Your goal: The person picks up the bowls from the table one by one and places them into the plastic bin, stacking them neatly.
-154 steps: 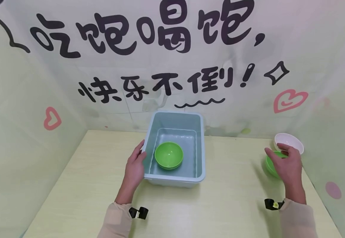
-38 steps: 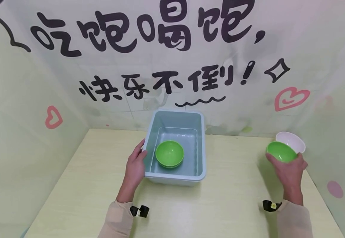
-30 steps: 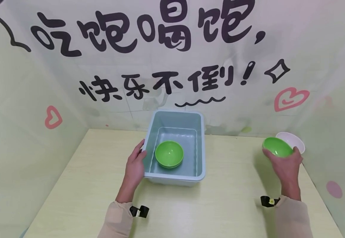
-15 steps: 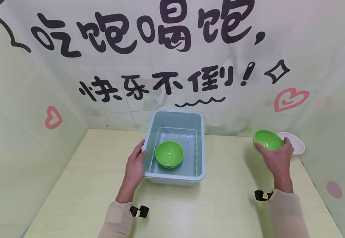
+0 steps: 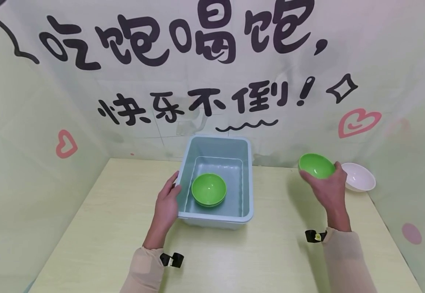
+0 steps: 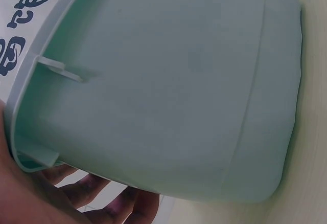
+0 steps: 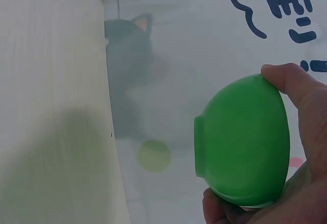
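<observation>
My right hand (image 5: 330, 189) holds a green bowl (image 5: 317, 166) by its sides, thumb on one side and fingers on the other. The bowl is in the air, right of the bin, tilted with its opening partly towards the head camera; the right wrist view shows the bowl's outside (image 7: 245, 142) and foot ring. My left hand (image 5: 166, 209) grips the left rim of a light blue plastic bin (image 5: 247, 183), fingers against its outer side (image 6: 168, 96). Inside the bin sits another green bowl (image 5: 208, 189); a second edge beneath it suggests a stack.
A white bowl (image 5: 359, 177) stands at the table's back right, beside the right wall. The pale wooden table (image 5: 219, 260) meets a printed cloth backdrop (image 5: 131, 81) behind the bin, with cloth walls on both sides.
The right hand has taken hold of the green bowl near the white one, lifted it and carried it left. The white bowl is now more exposed. Left hand and bin stay put.
</observation>
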Tool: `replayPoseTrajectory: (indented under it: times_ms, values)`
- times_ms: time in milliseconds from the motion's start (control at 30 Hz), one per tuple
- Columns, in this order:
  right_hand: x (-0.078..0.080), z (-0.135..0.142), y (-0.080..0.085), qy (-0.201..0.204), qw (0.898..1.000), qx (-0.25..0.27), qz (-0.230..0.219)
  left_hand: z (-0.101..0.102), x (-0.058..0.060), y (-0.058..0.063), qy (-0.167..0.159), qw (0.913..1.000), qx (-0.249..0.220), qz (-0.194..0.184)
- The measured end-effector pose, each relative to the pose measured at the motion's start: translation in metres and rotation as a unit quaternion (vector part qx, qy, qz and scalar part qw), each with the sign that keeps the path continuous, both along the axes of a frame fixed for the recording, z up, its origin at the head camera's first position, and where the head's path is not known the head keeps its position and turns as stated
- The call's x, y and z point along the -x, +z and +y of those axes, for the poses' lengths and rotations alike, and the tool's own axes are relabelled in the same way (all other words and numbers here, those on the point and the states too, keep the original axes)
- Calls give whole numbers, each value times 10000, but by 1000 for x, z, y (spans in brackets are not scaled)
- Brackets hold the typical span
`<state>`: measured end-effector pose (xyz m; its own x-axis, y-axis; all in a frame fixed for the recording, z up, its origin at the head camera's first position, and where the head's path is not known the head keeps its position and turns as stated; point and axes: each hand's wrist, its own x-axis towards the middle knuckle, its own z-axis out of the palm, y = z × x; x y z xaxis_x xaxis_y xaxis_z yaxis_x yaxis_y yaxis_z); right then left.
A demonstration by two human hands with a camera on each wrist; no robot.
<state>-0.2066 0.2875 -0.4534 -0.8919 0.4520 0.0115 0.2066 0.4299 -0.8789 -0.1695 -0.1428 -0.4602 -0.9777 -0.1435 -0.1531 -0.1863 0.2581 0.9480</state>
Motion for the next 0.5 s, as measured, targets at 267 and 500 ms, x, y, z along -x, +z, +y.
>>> replayPoseTrajectory:
  times_ms: [267, 500]
  values:
    - [2, -11, 5, 287, 9994, -181, -37, 1, -1, -1, 2, 10000, -48, 6]
    - [8, -17, 11, 373, 9981, -407, 270, -1, 0, -1, -15, 10000, 2, 18]
